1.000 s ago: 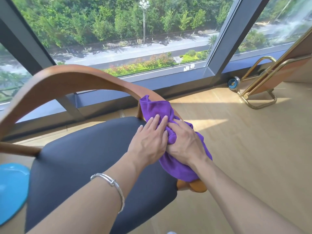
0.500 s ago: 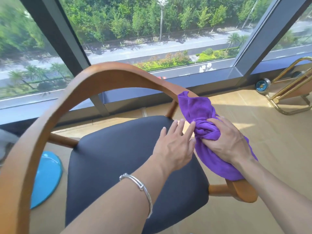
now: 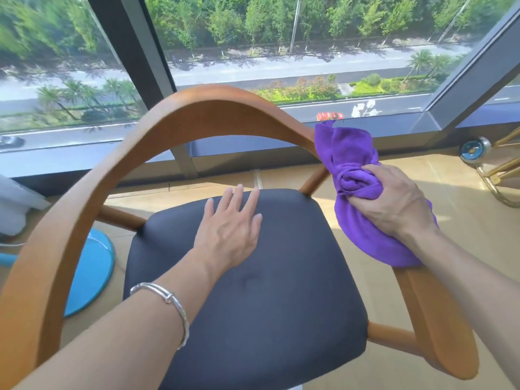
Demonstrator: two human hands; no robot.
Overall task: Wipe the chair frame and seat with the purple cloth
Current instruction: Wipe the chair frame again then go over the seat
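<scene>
On the right armrest of the curved brown wooden chair frame (image 3: 197,108), right hand (image 3: 394,204) grips the bunched purple microfibre cloth (image 3: 351,153), fingers curled round it. Left hand (image 3: 228,229) lies flat, fingers spread, on the dark padded seat (image 3: 267,305); silver bracelet (image 3: 168,298) on that wrist. Round blue disc (image 3: 90,277) on floor left of chair, partly behind frame. Gold metal tube rack (image 3: 491,188) cut off at right edge. Cloth hides armrest beneath. Seat front cut off at bottom. Light wood floor (image 3: 472,209) stretches between armrest and rack; glass window (image 3: 253,52) beyond backrest.
</scene>
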